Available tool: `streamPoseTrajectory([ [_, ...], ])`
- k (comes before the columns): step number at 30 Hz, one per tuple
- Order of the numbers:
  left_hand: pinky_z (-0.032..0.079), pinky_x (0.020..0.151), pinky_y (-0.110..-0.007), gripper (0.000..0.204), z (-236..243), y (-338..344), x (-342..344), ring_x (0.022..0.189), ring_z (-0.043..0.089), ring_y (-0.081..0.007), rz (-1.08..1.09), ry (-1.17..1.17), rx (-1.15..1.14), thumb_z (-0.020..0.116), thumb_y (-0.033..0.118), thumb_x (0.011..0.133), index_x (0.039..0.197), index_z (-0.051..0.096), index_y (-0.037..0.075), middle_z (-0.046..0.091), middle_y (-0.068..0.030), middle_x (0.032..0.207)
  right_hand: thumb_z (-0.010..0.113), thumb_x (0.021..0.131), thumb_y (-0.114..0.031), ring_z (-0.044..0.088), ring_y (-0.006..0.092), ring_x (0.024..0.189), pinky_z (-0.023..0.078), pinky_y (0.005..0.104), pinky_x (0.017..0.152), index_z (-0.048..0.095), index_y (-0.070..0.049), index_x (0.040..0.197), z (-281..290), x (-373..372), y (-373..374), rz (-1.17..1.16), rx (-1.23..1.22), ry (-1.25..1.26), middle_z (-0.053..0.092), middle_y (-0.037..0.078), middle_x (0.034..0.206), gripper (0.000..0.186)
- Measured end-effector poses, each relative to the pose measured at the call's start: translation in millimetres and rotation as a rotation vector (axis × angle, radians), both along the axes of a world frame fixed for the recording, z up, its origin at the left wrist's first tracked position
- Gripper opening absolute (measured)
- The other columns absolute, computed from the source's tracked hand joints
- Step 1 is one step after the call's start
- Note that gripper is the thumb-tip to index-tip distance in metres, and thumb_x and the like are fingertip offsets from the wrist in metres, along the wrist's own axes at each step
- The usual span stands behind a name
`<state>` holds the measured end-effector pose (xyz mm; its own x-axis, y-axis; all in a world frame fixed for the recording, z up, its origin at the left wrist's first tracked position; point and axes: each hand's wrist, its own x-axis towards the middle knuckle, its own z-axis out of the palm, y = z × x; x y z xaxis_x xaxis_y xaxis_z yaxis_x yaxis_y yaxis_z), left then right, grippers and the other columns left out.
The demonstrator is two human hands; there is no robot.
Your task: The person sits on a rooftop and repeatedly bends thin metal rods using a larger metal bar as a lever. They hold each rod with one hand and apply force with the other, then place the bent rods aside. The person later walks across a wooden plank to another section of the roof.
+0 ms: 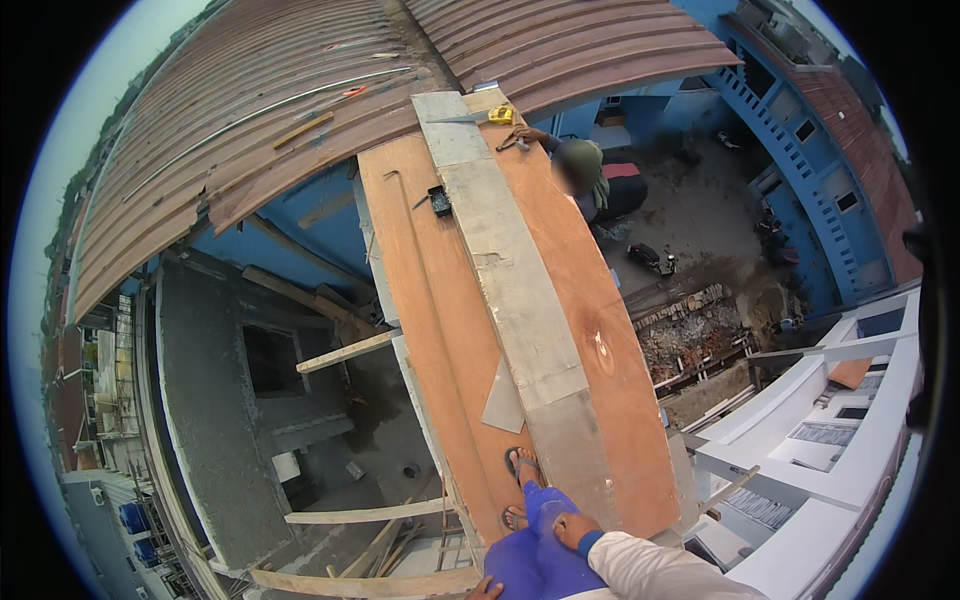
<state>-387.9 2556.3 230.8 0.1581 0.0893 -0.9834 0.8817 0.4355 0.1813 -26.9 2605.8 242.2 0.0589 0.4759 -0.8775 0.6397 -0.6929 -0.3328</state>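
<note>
My right hand (575, 530) rests on my knee, over purple trousers, with the fingers laid across it and nothing visible in them. At the lower edge my left hand (484, 590) shows only in part, its fingers apart against my thigh. My sandalled feet (522, 466) stand on a long walkway of orange-brown boards (440, 300). A grey plank (520, 270) runs along its middle. Near my feet lies a grey pointed offcut (503, 400). Farther along are a small black box (440, 200) and a thin rod with a hooked end (391, 175).
A co-worker (580, 168) at the walkway's far right has a hand by a hammer (513, 143); a yellow-handled saw (500, 115) lies beyond. A corrugated roof (270, 110) adjoins the far end. Both sides drop away, with timber beams (370, 513) at left and a yard (680, 220) at right.
</note>
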Motion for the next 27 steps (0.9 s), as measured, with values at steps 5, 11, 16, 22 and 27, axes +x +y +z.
streamPoseTrajectory([
  [5, 0.048, 0.105, -0.038, 0.064, 90.1, 88.3, -20.8, 0.130, 0.055, -0.0265, 0.469, 0.153, 0.141, 0.049, 0.051, 0.102, 0.151, 0.047, 0.010, 0.051, -0.0135, 0.151, 0.063, 0.093, -0.036, 0.069, 0.0389, 0.104, 0.052, 0.0478, 0.094, 0.075, -0.012, 0.108, 32.9, 64.2, 30.9, -0.132, 0.070, -0.132, 0.074, 0.019, 0.109, 0.030],
  [11, 0.060, 0.080, -0.046, 0.058, 132.8, 151.3, -36.4, 0.118, 0.062, -0.0310, 0.432, 0.299, 0.113, 0.052, 0.056, 0.100, 0.143, 0.056, 0.018, 0.063, -0.0101, 0.133, 0.064, 0.091, -0.038, 0.069, 0.0392, 0.102, 0.054, 0.0464, 0.092, 0.076, -0.009, 0.105, 53.6, 104.8, 40.3, -0.386, 0.213, -0.220, 0.074, 0.019, 0.106, 0.034],
  [16, 0.054, 0.099, -0.045, 0.048, 95.0, 229.4, -44.5, 0.130, 0.055, -0.0382, -0.458, 0.043, 0.343, 0.053, 0.043, 0.100, 0.137, 0.059, 0.014, 0.058, -0.0159, 0.142, 0.066, 0.090, -0.037, 0.070, 0.0364, 0.101, 0.054, 0.0447, 0.092, 0.077, -0.010, 0.103, 54.2, 118.0, 37.7, -0.435, 0.203, -0.195, 0.075, 0.017, 0.104, 0.032],
  [22, 0.042, 0.111, -0.042, 0.055, 50.7, 397.7, 12.8, 0.129, 0.056, -0.0381, -0.470, 0.013, 0.444, 0.045, 0.049, 0.103, 0.139, 0.061, 0.011, 0.060, -0.0165, 0.141, 0.067, 0.089, -0.030, 0.074, 0.0264, 0.080, 0.057, 0.0379, 0.078, 0.078, -0.004, 0.092, 22.6, 150.5, 89.0, -0.577, 0.197, -0.210, 0.077, 0.013, 0.086, 0.028],
  [27, 0.046, 0.106, -0.041, 0.058, 86.7, 580.5, 92.6, 0.127, 0.060, -0.0332, -0.143, -0.051, 0.459, 0.046, 0.052, 0.103, 0.136, 0.061, 0.007, 0.063, -0.0192, 0.138, 0.066, 0.093, -0.026, 0.072, 0.0197, 0.066, 0.057, 0.0334, 0.066, 0.076, -0.001, 0.095, 33.2, 164.0, 198.6, -0.713, 0.126, -0.120, 0.076, 0.013, 0.083, 0.027],
])
